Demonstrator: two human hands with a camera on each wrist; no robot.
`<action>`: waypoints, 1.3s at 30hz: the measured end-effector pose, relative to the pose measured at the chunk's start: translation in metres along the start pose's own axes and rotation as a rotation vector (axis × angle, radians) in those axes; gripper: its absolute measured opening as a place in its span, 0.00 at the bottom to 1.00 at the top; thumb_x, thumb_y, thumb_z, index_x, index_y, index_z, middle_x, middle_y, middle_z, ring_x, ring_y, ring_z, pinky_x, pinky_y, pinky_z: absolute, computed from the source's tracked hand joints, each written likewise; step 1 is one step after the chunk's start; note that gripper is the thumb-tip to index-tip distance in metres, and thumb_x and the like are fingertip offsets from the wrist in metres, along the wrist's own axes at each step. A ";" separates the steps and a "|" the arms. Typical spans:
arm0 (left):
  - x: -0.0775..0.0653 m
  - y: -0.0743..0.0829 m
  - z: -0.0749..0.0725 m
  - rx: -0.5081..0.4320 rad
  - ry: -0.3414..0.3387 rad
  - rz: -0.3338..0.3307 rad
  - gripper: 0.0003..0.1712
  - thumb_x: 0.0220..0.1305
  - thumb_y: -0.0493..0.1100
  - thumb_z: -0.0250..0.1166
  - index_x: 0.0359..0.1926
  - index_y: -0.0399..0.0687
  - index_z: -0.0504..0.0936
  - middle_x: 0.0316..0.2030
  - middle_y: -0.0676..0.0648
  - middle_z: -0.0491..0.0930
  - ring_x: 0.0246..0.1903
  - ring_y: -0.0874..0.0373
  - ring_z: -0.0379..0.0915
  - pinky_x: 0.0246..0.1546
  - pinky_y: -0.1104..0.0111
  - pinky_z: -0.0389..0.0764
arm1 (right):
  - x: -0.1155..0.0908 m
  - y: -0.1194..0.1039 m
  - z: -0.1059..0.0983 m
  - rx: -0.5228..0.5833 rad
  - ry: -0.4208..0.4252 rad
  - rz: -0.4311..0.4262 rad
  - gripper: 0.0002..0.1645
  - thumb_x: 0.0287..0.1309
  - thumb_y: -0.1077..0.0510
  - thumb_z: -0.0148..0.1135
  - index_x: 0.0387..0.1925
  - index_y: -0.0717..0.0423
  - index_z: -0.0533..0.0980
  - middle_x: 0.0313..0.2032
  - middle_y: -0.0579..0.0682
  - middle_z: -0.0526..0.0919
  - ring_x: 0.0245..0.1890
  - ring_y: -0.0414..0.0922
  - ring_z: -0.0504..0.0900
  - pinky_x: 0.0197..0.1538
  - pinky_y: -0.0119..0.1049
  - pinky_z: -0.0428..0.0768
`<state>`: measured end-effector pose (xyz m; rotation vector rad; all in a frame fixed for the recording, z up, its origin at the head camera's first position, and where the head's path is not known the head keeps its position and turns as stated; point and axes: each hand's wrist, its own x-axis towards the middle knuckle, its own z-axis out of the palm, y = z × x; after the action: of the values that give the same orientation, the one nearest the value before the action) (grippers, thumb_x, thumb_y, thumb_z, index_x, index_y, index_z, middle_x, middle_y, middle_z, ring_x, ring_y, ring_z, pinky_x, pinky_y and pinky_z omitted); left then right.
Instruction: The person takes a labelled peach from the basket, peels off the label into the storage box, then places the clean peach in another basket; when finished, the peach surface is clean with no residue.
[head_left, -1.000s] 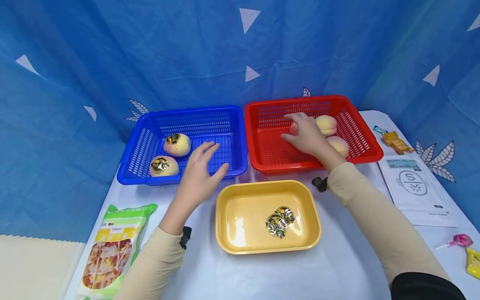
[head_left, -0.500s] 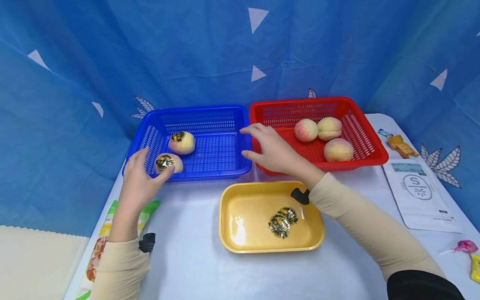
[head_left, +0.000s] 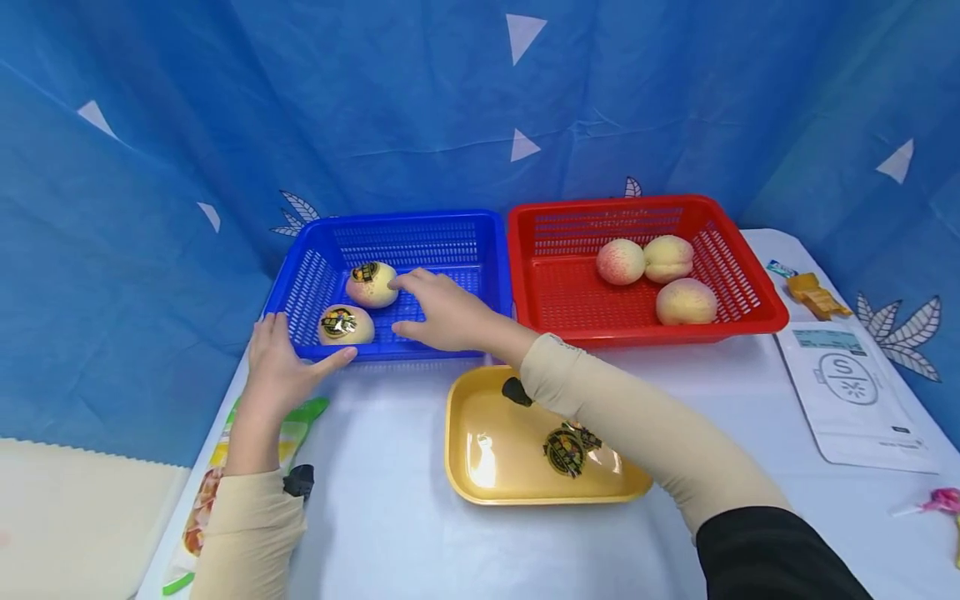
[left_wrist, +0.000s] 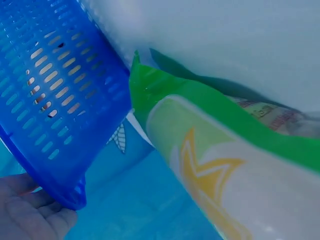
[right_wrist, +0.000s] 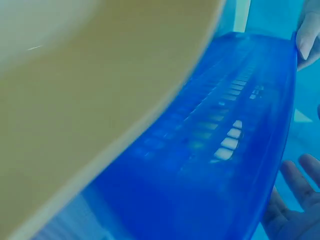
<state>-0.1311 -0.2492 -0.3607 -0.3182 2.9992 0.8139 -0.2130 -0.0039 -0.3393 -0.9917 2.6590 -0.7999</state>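
My left hand (head_left: 279,367) holds the front left corner of the blue plastic basket (head_left: 416,216). In the left wrist view its fingers (left_wrist: 47,220) bend around the rim. Two pale peaches lie in the basket's left part, a rear peach (head_left: 369,293) and a front peach (head_left: 356,330), each with a round black and gold sticker. Above the basket's right half is my right hand (head_left: 453,317), fingers and thumb spread. Its fingertips come close to the rear peach; contact cannot be told. In the right wrist view that hand (right_wrist: 297,215) is beside the basket's rim.
A red basket (head_left: 536,321) with three peaches adjoins the blue one. In front stands a yellow tray (head_left: 457,467) with black and gold stickers (head_left: 565,450), partly under the right sleeve. At left lies a green food bag (head_left: 303,417); at right, a white pouch (head_left: 862,400) and wrappers (head_left: 817,296).
My right hand has moved left, out of the red basket and over the blue one, to the rear peach. My left hand has gone left to the blue basket's corner and taken hold.
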 end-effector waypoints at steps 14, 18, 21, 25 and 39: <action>0.004 0.003 -0.006 -0.007 -0.018 -0.020 0.76 0.52 0.71 0.69 0.78 0.37 0.30 0.77 0.29 0.32 0.75 0.27 0.23 0.64 0.26 0.47 | 0.032 -0.016 0.021 0.020 -0.065 0.022 0.42 0.66 0.45 0.61 0.76 0.46 0.56 0.74 0.48 0.62 0.73 0.52 0.64 0.72 0.49 0.69; 0.004 0.002 -0.009 -0.006 -0.051 -0.036 0.76 0.53 0.72 0.68 0.77 0.35 0.29 0.76 0.28 0.29 0.74 0.27 0.21 0.64 0.26 0.46 | 0.036 -0.019 0.021 0.011 -0.105 0.044 0.43 0.66 0.44 0.61 0.77 0.45 0.54 0.74 0.49 0.61 0.73 0.53 0.63 0.72 0.50 0.68; 0.005 0.000 -0.009 0.003 -0.068 -0.053 0.77 0.52 0.73 0.68 0.77 0.34 0.28 0.76 0.28 0.26 0.74 0.28 0.19 0.65 0.26 0.45 | 0.040 -0.022 0.019 -0.014 -0.124 0.041 0.43 0.67 0.44 0.60 0.76 0.46 0.55 0.74 0.49 0.61 0.74 0.53 0.62 0.73 0.50 0.67; 0.007 -0.003 -0.009 0.013 -0.072 -0.061 0.80 0.50 0.74 0.68 0.76 0.34 0.26 0.75 0.28 0.23 0.74 0.28 0.19 0.65 0.27 0.44 | 0.045 -0.025 0.015 -0.021 -0.115 0.033 0.41 0.68 0.44 0.59 0.76 0.48 0.55 0.74 0.50 0.60 0.73 0.53 0.63 0.73 0.49 0.66; 0.010 -0.010 -0.010 0.002 -0.100 -0.058 0.82 0.48 0.76 0.68 0.75 0.34 0.22 0.74 0.30 0.18 0.73 0.28 0.15 0.65 0.27 0.42 | 0.053 -0.018 0.030 0.029 -0.188 0.062 0.45 0.67 0.46 0.61 0.78 0.49 0.52 0.77 0.47 0.56 0.76 0.50 0.59 0.75 0.45 0.63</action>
<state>-0.1389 -0.2640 -0.3578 -0.3516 2.8838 0.7971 -0.2324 -0.0628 -0.3541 -0.9240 2.4987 -0.6936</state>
